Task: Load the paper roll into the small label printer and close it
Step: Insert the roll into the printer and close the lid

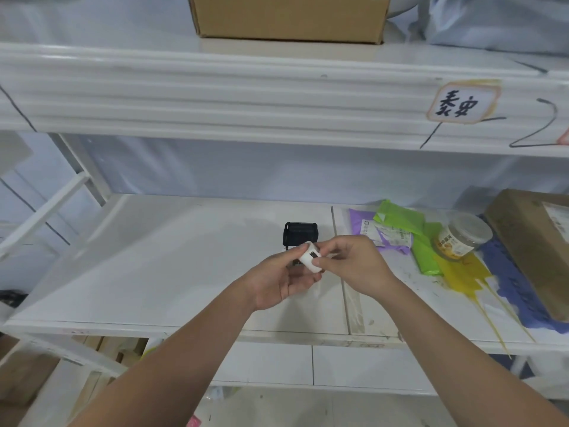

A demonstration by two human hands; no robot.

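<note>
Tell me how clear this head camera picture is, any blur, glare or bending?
Head view: the shelf edge bows from wide-angle distortion; soft even light, no harsh glare; the paper roll between left hand and right hand looks slightly soft, the printer dark and undetailed.

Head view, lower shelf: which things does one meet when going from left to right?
Left hand → paper roll → right hand → purple bag → green bag → jar → brown box.
</note>
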